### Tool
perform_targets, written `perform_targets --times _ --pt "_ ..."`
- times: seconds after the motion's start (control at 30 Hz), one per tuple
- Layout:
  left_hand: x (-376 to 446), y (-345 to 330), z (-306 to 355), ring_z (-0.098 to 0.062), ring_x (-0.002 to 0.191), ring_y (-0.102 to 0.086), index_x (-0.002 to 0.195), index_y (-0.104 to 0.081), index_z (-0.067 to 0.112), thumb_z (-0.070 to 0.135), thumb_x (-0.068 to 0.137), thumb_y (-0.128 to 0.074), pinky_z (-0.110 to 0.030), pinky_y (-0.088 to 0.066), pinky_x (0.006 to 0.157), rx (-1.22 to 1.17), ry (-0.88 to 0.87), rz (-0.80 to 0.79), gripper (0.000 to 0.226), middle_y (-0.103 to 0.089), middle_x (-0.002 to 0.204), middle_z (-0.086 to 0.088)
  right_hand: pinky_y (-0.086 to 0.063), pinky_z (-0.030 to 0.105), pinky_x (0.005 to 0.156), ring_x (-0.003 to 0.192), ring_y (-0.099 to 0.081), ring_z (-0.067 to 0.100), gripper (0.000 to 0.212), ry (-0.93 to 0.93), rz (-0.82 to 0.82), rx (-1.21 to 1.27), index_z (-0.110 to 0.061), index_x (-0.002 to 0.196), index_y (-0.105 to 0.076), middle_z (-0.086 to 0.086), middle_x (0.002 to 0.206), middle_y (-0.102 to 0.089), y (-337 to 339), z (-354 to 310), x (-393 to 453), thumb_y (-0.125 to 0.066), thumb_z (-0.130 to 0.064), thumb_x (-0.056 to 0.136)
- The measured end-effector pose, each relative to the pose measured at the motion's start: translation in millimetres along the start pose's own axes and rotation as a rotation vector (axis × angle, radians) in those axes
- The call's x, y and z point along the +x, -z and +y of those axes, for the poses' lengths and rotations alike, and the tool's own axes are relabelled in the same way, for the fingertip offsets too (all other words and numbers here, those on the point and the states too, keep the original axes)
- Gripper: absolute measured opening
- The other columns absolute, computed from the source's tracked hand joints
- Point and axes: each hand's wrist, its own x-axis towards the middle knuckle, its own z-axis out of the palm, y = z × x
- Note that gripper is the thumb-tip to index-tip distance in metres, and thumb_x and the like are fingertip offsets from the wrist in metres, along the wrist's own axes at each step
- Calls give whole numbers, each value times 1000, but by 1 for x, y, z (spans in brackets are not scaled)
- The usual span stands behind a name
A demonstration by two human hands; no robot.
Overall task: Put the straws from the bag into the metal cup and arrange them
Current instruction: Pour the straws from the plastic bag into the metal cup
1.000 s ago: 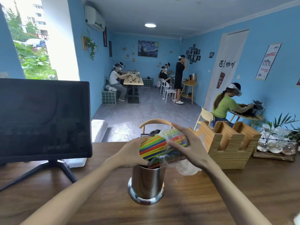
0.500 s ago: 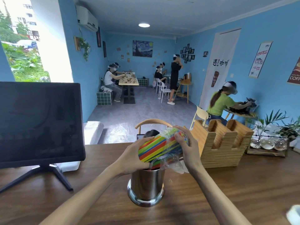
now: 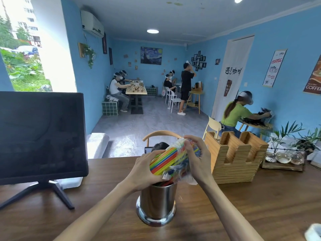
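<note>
Head view, wooden counter [image 3: 243,206], blue-walled café room

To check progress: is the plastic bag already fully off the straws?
No, the clear bag still wraps part of the straws, and the right hand pinches it.

At the left of my view a dark monitor [image 3: 40,134] stands on a tripod foot on the wooden counter [image 3: 251,206]. Right of centre sits a notched wooden holder [image 3: 238,159], with potted plants [image 3: 284,134] beyond it. Farther back I see a person in a green shirt [image 3: 238,113] seated, and an air conditioner [image 3: 92,25] at upper left.
</note>
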Motion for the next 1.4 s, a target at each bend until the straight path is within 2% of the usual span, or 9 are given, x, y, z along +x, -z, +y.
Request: perform_targets --times 0.1,0.17,0.27,0.4,0.5,0.67,1.03,1.17,1.4 --pt "3 0 6 -4 112 -58 134 -44 49 77 64 -79 -42 -53 98 -13 10 -4 84 -59 121 21 -57 38 77 94 -68 18 18 -47 35 36 -33 102 -70 -7 101 -69 1 -1 4 -63 -47 93" --pt "7 1 9 -2 109 -60 133 -47 43 71 65 -82 -38 -55 95 -24 16 -14 82 -60 120 20 -56 40 77 90 -68 16 6 -91 54 104 -31 97 -70 -9 97 -69 1 -2 8 -67 -36 97" --pt "11 -3 8 -4 110 -58 131 -45 44 73 65 -81 -40 -54 97 -11 36 7 81 -57 121 19 -58 47 77 84 -68 16 16 -167 61 192 -33 89 -71 -10 89 -69 -1 -6 11 -66 -22 99" --pt "12 -12 5 -1 113 -46 129 -39 50 79 67 -74 -44 -44 103 30 62 11 77 -53 120 18 -58 54 82 89 -70 25 8 -210 101 248 -26 96 -72 -2 95 -71 -3 -7 12 -73 -32 89" --pt "14 -15 7 -2 111 -53 130 -37 50 81 69 -71 -45 -45 104 4 66 -15 77 -58 118 18 -60 52 84 96 -71 32 29 -241 127 253 -20 107 -72 10 105 -71 -7 -3 10 -75 -38 85" --pt "17 -15 14 0 104 -62 131 -37 51 79 69 -72 -36 -54 98 -26 69 2 77 -61 117 20 -62 41 77 89 -74 26 18 -335 150 378 -16 109 -71 7 95 -75 -9 0 12 -72 -22 92" --pt "31 -16 21 -1 98 -66 124 -47 42 91 58 -66 -37 -56 94 -30 175 7 84 -66 110 17 -60 41 74 74 -73 24 16 -459 91 482 -13 95 -66 5 77 -72 -8 -4 26 -65 -28 97" --pt "29 -23 22 -2 100 -66 127 -44 37 82 58 -76 -31 -60 89 -100 220 18 88 -65 114 15 -60 37 67 73 -73 22 16 -485 35 488 -11 99 -65 6 78 -72 -5 -3 33 -64 -27 99" --pt "21 -31 25 2 113 -60 142 -41 37 62 66 -86 -29 -55 98 -123 142 104 92 -62 124 19 -60 43 79 85 -72 28 16 -463 3 545 -11 102 -69 13 90 -73 -11 1 23 -66 -25 96"
